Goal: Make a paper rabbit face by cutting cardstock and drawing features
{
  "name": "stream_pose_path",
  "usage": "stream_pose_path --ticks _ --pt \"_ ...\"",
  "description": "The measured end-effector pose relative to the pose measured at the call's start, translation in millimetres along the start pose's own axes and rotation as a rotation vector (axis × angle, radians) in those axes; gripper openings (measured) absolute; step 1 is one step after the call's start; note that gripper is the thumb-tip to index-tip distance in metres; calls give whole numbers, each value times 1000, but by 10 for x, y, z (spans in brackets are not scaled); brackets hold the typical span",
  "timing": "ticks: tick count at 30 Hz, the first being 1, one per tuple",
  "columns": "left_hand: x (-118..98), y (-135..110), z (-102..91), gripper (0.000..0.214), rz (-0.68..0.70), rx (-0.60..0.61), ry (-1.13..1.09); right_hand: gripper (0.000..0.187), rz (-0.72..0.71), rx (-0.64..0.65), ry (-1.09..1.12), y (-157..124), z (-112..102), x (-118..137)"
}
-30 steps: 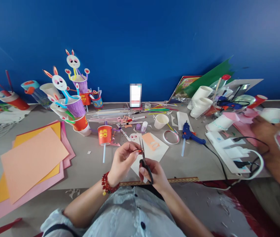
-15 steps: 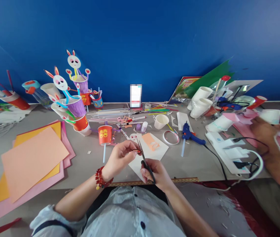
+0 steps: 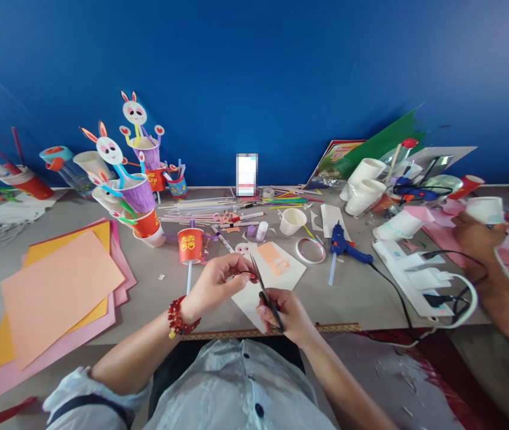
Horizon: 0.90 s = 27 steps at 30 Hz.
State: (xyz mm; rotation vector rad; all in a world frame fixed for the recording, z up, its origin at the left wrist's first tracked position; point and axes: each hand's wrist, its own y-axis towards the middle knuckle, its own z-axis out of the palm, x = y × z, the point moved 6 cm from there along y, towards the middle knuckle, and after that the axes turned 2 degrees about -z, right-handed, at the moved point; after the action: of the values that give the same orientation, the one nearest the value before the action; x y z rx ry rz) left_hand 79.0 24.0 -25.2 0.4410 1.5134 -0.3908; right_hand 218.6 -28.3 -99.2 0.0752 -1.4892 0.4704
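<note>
My right hand (image 3: 287,312) is closed round the handles of dark scissors (image 3: 269,300), whose blades point up and away from me. Between the fingertips of my left hand (image 3: 218,280) is a small orange paper piece with a dark edge (image 3: 249,275), right beside the blades. Whether the blades touch it I cannot tell. Beneath my hands lies a white paper sheet (image 3: 253,306), and on it an orange paper scrap with cut-outs (image 3: 275,258). A small white rabbit face (image 3: 242,248) shows just beyond my left fingers. To their left stands a red paper cup (image 3: 190,246) on a pale blue stick.
Coloured paper sheets (image 3: 64,292) are stacked at left, below rabbit cup figures (image 3: 140,191). At right are a roll of tape (image 3: 310,250), a blue glue gun (image 3: 348,248) and a power strip (image 3: 409,278) with cables. Another person's hand (image 3: 478,233) works near a white cup (image 3: 485,210).
My left wrist and forearm have shifted slightly left and down. The scissors and the orange piece stay almost in place. The other person's hand and white cup have moved a little left.
</note>
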Motion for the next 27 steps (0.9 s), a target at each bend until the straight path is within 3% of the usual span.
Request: stream_pose_path --ticks 6,14,27 --pt "97 -34 54 13 1 -99 -184 53 -43 26 97 -16 90 -16" --pt "214 -66 143 19 -1 -306 -362 56 -88 -52 172 0 151 -52" --pt "261 -107 227 14 72 -353 -341 54 -113 -84 151 13 165 -47"
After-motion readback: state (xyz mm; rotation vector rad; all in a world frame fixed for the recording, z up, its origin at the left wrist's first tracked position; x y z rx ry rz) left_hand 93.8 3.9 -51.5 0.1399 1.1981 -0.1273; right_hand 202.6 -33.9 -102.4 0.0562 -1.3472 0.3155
